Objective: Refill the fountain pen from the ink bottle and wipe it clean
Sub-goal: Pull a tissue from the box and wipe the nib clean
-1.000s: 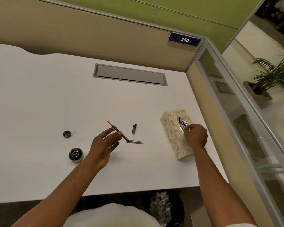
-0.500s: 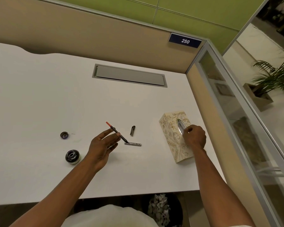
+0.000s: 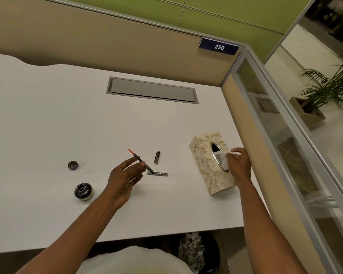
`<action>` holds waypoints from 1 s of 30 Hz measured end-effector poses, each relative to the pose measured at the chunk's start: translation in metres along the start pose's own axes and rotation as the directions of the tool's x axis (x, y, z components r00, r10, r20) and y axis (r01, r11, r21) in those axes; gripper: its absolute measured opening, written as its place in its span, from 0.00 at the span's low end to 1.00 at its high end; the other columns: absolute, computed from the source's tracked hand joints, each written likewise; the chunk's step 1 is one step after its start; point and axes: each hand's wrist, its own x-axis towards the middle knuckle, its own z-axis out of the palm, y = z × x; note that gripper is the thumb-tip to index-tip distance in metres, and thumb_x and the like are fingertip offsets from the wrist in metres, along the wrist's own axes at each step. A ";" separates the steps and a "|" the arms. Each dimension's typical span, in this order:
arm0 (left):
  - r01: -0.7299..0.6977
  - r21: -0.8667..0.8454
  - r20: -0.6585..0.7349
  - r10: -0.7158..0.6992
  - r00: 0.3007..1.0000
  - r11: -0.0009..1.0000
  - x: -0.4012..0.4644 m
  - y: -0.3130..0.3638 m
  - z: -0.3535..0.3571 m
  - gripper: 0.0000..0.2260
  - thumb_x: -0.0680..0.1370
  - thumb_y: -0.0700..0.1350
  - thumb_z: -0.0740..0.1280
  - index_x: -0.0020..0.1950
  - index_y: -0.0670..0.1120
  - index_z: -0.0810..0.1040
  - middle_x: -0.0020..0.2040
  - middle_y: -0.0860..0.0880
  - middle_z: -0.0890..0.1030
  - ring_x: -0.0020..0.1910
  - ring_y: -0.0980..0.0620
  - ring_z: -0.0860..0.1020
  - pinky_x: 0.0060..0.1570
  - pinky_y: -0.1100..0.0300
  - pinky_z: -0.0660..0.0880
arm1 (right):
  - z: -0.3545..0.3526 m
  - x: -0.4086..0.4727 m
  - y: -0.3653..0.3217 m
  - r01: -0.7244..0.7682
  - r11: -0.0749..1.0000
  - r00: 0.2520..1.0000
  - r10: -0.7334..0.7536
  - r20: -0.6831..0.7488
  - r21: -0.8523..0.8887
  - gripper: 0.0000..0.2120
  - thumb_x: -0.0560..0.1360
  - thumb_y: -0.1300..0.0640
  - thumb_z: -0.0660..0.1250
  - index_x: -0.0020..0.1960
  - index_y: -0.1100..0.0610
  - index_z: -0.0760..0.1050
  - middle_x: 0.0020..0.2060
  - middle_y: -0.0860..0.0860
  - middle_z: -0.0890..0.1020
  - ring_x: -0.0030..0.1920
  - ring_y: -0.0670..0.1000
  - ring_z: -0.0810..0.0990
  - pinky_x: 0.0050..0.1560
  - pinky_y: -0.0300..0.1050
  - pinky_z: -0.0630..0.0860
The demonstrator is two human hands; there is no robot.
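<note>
Change: a second ago the right hand [image 3: 239, 163] had its fingers at the slot of the tissue box [image 3: 206, 165]; now a white tissue [image 3: 222, 160] stands partly out of the slot, pinched in those fingers. The left hand and the things on the desk lie as before.
Left hand [image 3: 125, 176]: palm up above the desk [image 3: 48, 115], thumb and forefinger pinching the pen [image 3: 141, 161] near its middle; the other fingers are loosely spread.
Pen: a thin dark inner part, tilted, its red end up and away from the person, its dark tip low and just over the left end of the barrel.
Barrel [image 3: 157, 173]: a silver tube lying flat on the desk, just right of the left hand's fingertips.
Cap [image 3: 157, 157]: a small dark piece lying on the desk behind the barrel, apart from it.
Ink bottle [image 3: 83, 191]: open, upright, near the front of the desk, left of the left forearm.
Bottle lid [image 3: 73, 165]: lying behind the bottle, apart from it.
Tissue box: cream with a gold leaf pattern, at the right side of the desk, its oval slot facing up.
Right hand: fingers curled round the tissue at the slot's near end; whether the hand touches the box I cannot tell.
Bin [image 3: 198, 252]: under the desk's front edge, with crumpled paper in it.
Sign [image 3: 218, 46]: dark blue, reading 250, on the partition.
</note>
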 end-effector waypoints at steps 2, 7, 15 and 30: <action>0.001 0.003 0.001 -0.001 1.000 1.000 0.000 0.000 0.001 0.14 0.75 0.35 0.73 0.59 0.46 0.82 0.46 0.47 0.88 0.48 0.49 0.83 0.54 0.55 0.76 | -0.002 0.000 0.001 0.085 0.992 0.996 -0.081 0.048 -0.089 0.16 0.74 0.66 0.63 0.56 0.49 0.74 0.39 0.52 0.83 0.39 0.52 0.80 0.42 0.47 0.76; 0.000 0.010 0.005 0.000 1.000 1.000 -0.001 -0.001 0.000 0.14 0.75 0.36 0.73 0.60 0.46 0.82 0.46 0.47 0.88 0.47 0.51 0.84 0.54 0.56 0.76 | 0.000 0.006 -0.005 0.250 0.906 0.959 -0.185 0.212 -0.342 0.21 0.75 0.67 0.59 0.60 0.49 0.81 0.50 0.53 0.85 0.47 0.55 0.81 0.45 0.47 0.75; -0.003 0.006 -0.002 0.003 1.000 1.000 -0.005 -0.001 -0.002 0.13 0.75 0.36 0.72 0.58 0.46 0.82 0.46 0.47 0.88 0.47 0.50 0.84 0.54 0.55 0.76 | 0.010 0.026 -0.022 0.281 0.706 0.940 -0.066 0.335 -0.649 0.18 0.78 0.53 0.65 0.67 0.45 0.78 0.58 0.55 0.84 0.55 0.60 0.82 0.51 0.49 0.79; -0.030 -0.022 -0.037 0.029 0.999 0.999 -0.011 0.003 -0.015 0.15 0.75 0.36 0.73 0.61 0.45 0.82 0.47 0.46 0.87 0.45 0.51 0.85 0.55 0.55 0.76 | 0.010 0.031 -0.042 0.147 0.646 0.965 0.073 0.252 -0.749 0.25 0.72 0.34 0.64 0.38 0.56 0.82 0.35 0.54 0.84 0.37 0.55 0.82 0.38 0.44 0.78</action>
